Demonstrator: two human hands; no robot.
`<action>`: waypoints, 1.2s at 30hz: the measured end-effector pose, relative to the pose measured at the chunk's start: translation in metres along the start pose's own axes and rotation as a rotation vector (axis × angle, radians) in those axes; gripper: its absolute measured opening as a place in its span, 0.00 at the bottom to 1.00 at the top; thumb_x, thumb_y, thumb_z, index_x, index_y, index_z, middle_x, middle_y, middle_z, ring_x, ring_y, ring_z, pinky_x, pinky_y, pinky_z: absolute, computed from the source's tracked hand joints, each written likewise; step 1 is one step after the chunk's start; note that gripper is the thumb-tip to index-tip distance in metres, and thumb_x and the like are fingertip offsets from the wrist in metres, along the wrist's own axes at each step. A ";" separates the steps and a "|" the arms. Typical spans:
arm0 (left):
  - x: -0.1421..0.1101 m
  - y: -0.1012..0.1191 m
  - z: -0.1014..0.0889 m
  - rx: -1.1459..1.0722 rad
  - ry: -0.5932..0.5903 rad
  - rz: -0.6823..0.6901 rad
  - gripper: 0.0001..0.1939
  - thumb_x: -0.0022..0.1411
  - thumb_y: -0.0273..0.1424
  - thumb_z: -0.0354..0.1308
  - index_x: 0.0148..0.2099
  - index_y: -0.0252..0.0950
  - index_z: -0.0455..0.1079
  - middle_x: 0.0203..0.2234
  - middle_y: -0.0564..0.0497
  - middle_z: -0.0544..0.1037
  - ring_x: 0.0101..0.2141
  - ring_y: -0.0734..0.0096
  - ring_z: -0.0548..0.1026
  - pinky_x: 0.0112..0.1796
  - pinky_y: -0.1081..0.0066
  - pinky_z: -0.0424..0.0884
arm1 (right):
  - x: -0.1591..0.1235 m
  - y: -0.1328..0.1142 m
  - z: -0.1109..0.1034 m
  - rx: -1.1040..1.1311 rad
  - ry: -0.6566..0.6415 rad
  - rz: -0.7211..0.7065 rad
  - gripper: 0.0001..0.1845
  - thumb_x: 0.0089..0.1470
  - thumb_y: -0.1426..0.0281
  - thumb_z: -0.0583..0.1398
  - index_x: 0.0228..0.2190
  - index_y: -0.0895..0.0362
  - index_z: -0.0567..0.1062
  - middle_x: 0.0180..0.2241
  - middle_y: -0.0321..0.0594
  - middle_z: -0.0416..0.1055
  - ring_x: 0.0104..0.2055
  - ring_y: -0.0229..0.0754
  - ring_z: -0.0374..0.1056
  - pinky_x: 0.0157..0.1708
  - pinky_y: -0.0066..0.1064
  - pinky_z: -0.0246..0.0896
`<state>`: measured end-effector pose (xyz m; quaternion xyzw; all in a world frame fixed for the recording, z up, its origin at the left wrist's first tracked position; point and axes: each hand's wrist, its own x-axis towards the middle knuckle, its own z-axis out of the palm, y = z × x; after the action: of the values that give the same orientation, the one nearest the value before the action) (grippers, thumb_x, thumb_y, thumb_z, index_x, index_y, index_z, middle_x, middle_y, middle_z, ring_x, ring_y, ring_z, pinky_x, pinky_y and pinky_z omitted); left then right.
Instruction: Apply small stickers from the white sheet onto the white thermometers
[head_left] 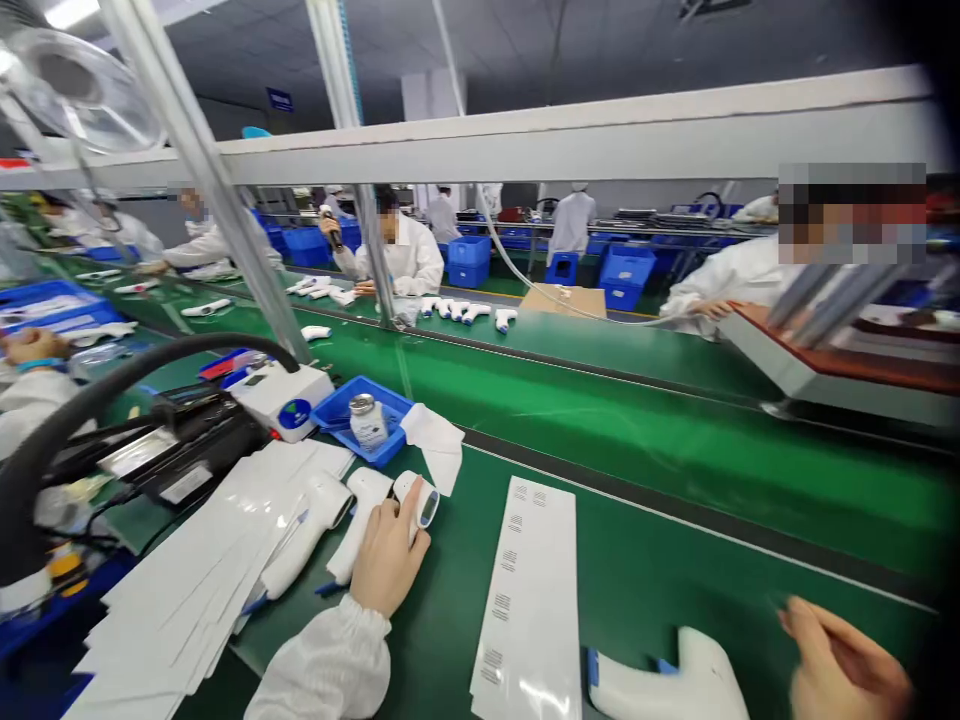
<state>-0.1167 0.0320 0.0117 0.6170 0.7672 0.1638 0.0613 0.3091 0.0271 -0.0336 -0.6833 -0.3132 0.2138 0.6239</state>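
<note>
My left hand (pixel 385 562) is closed around a white handheld infrared thermometer (pixel 407 487), its index finger stretched along the top beside the small display. Two more white thermometers, one of them a thermometer (pixel 363 515) right beside my hand, lie to the left. On the right, my right hand (pixel 844 660) is raised with thumb and fingertips pinched together; whatever is between them is too small and faint to name. Near it another white thermometer (pixel 709 675) with blue parts lies on its side. A white sheet of small printed labels (pixel 536 590) lies between my hands.
White sheets (pixel 191 570) are fanned out at left. Behind them stand a blue tray (pixel 390 455) with a jar (pixel 367 420), a white device (pixel 281 395) and a black hose (pixel 161 355). A green conveyor (pixel 540 400) runs across; co-workers sit beyond it and at left.
</note>
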 end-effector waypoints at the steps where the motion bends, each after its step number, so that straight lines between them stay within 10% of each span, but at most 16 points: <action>1: 0.002 0.005 0.005 0.039 0.029 0.013 0.29 0.60 0.26 0.49 0.64 0.36 0.59 0.41 0.40 0.70 0.45 0.49 0.69 0.45 0.54 0.68 | 0.001 -0.006 0.005 -0.025 0.098 0.012 0.15 0.49 0.58 0.66 0.39 0.50 0.75 0.40 0.43 0.74 0.47 0.54 0.70 0.46 0.45 0.67; 6: 0.006 0.049 0.000 -0.059 0.014 0.136 0.26 0.61 0.28 0.47 0.62 0.31 0.60 0.55 0.33 0.59 0.57 0.40 0.57 0.53 0.45 0.60 | 0.004 -0.028 0.022 0.048 0.196 0.018 0.18 0.42 0.58 0.68 0.32 0.57 0.74 0.33 0.42 0.74 0.36 0.47 0.72 0.45 0.42 0.67; 9: -0.001 0.098 -0.001 -0.234 -0.209 0.339 0.23 0.64 0.33 0.46 0.60 0.38 0.62 0.53 0.41 0.64 0.57 0.52 0.60 0.57 0.55 0.61 | 0.005 -0.030 0.024 0.103 0.225 -0.022 0.18 0.39 0.59 0.68 0.30 0.57 0.74 0.29 0.37 0.73 0.31 0.42 0.70 0.41 0.38 0.67; 13: -0.015 0.170 0.026 -0.305 -0.788 0.624 0.30 0.59 0.39 0.52 0.63 0.38 0.58 0.52 0.42 0.68 0.55 0.55 0.65 0.54 0.60 0.66 | 0.006 -0.030 0.022 0.118 0.198 -0.047 0.16 0.43 0.61 0.66 0.30 0.59 0.73 0.28 0.37 0.72 0.31 0.39 0.69 0.39 0.35 0.67; 19: -0.040 0.229 0.065 -0.231 -0.899 0.626 0.26 0.42 0.31 0.63 0.47 0.32 0.68 0.44 0.35 0.73 0.49 0.37 0.71 0.48 0.48 0.67 | 0.009 -0.031 0.016 0.149 0.174 -0.039 0.15 0.43 0.61 0.66 0.30 0.59 0.73 0.28 0.38 0.72 0.31 0.39 0.69 0.37 0.34 0.66; 24: -0.051 0.208 0.038 -0.394 -0.958 0.432 0.28 0.52 0.29 0.53 0.56 0.30 0.57 0.36 0.41 0.74 0.30 0.56 0.78 0.31 0.61 0.73 | -0.004 -0.040 0.022 0.226 0.078 0.014 0.15 0.44 0.60 0.66 0.29 0.58 0.74 0.27 0.37 0.72 0.29 0.39 0.67 0.35 0.34 0.65; 29: -0.061 0.156 0.004 -0.894 -0.987 0.107 0.50 0.58 0.29 0.52 0.68 0.47 0.17 0.44 0.45 0.70 0.14 0.81 0.66 0.17 0.72 0.68 | -0.051 -0.068 0.047 0.308 -0.292 0.110 0.11 0.46 0.62 0.67 0.27 0.57 0.76 0.27 0.36 0.71 0.29 0.37 0.66 0.35 0.32 0.64; 36: -0.064 0.105 0.005 -1.257 -0.755 -0.148 0.41 0.59 0.25 0.50 0.70 0.50 0.37 0.36 0.52 0.68 0.26 0.74 0.69 0.23 0.75 0.72 | -0.115 -0.104 0.061 0.280 -1.094 0.361 0.09 0.48 0.65 0.66 0.25 0.57 0.73 0.25 0.34 0.70 0.26 0.34 0.63 0.31 0.29 0.60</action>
<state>-0.0035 -0.0097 0.0347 0.4264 0.4948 0.3444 0.6744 0.1684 -0.0062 0.0499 -0.4273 -0.4372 0.6770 0.4097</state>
